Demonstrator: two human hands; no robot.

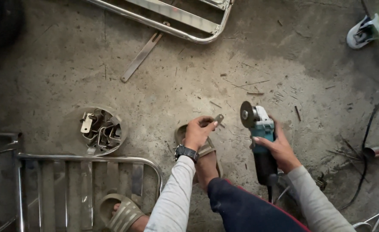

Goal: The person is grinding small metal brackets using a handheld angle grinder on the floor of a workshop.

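Note:
My left hand, with a black watch on the wrist, pinches a small flat metal piece just above the concrete floor. My right hand grips the body of a teal and black angle grinder. Its grinding disc points up and left, a short gap to the right of the small metal piece. Below the left hand, my sandalled foot rests on the floor.
A round container of small metal brackets sits at left. A stainless steel frame lies lower left under my other foot; another frame lies at top. A flat metal strip, a pipe end and black cables are nearby.

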